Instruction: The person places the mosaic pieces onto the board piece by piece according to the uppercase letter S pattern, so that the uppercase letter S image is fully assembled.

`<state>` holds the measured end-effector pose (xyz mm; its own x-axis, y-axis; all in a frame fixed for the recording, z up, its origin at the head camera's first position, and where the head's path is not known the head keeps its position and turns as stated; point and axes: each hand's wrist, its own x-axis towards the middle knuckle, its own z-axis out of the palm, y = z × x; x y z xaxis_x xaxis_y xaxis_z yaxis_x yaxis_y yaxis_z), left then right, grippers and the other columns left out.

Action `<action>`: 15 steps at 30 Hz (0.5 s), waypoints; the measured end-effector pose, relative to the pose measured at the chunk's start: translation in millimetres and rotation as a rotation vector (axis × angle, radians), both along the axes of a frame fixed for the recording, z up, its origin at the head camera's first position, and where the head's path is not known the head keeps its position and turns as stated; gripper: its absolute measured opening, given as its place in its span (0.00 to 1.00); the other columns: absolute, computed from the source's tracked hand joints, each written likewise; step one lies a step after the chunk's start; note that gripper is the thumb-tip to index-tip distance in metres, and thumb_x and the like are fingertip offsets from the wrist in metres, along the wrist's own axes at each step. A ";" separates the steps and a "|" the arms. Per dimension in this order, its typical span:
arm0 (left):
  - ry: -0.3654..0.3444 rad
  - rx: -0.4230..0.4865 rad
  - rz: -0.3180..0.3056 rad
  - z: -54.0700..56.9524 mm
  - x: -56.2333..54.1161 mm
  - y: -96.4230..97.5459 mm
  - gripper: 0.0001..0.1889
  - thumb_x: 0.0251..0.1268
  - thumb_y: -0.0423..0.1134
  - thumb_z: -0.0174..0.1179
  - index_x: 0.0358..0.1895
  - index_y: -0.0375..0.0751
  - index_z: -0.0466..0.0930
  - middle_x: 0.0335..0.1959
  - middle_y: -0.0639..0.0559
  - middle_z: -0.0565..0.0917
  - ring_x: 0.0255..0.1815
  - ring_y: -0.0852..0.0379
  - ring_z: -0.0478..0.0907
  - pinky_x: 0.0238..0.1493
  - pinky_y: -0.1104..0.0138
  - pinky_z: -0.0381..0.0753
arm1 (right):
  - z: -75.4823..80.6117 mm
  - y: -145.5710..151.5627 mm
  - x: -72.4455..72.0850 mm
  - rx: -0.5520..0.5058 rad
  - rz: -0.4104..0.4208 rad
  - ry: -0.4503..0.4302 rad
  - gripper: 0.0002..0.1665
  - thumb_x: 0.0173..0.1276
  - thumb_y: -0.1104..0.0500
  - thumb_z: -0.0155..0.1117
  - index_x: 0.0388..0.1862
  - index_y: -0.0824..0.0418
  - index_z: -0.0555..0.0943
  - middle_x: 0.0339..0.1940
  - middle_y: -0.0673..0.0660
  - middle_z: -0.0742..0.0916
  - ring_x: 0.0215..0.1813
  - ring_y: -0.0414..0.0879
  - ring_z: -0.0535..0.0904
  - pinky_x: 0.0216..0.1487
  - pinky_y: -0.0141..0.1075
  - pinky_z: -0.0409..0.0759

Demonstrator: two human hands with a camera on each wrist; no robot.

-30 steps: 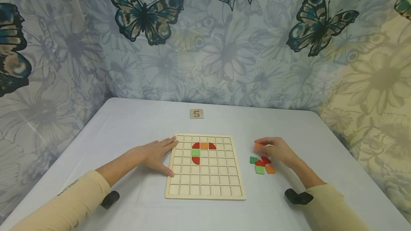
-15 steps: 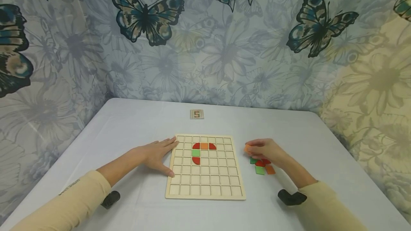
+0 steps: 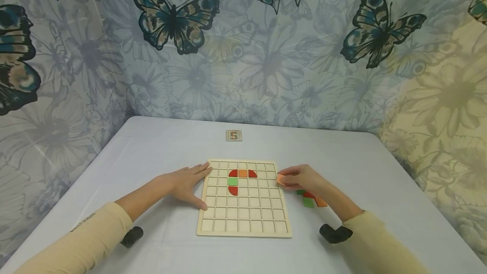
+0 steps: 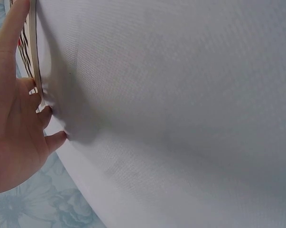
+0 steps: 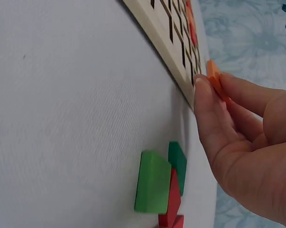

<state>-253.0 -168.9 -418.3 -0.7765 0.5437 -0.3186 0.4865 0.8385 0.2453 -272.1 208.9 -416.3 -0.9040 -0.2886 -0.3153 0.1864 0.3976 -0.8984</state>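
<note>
The right hand (image 3: 302, 179) pinches an orange tile (image 5: 215, 80) between thumb and fingers, at the right edge of the wooden grid board (image 3: 243, 215). With its fingers spread, the left hand (image 3: 186, 184) rests against the board's left edge. On the board lie a row of a red rounded tile (image 3: 233, 173), an orange square tile (image 3: 242, 173) and another red rounded tile (image 3: 252, 174). Below the row's left end sit a light green square tile (image 3: 233, 181) and a red rounded tile (image 3: 233, 190).
Right of the board, partly under the right hand, is a small pile of loose tiles: light green (image 5: 152, 183), dark green (image 5: 178, 166), red (image 5: 171, 202) and orange (image 3: 321, 202). A small card (image 3: 233, 135) with an S-shaped pattern lies behind the board on the white table (image 3: 171, 138).
The right hand has moved left from above the loose tiles to the board's right edge, carrying the orange tile. The left hand has stayed in place.
</note>
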 end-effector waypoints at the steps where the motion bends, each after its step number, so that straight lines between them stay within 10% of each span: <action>1: 0.001 0.000 0.000 -0.4 -0.2 -0.1 0.62 0.43 0.76 0.60 0.77 0.42 0.45 0.77 0.47 0.43 0.75 0.46 0.44 0.69 0.48 0.49 | 0.2 -2.0 0.2 -0.001 0.005 -0.004 0.25 0.65 0.64 0.66 0.58 0.75 0.75 0.47 0.60 0.84 0.45 0.49 0.83 0.46 0.39 0.81; 15: 0.003 0.006 -0.002 -1.4 -0.6 -0.9 0.62 0.43 0.76 0.60 0.77 0.42 0.45 0.77 0.48 0.42 0.75 0.46 0.44 0.69 0.47 0.48 | 0.4 -34.8 1.8 0.033 0.053 -0.029 0.19 0.64 0.67 0.66 0.52 0.74 0.79 0.41 0.59 0.86 0.39 0.49 0.85 0.40 0.39 0.82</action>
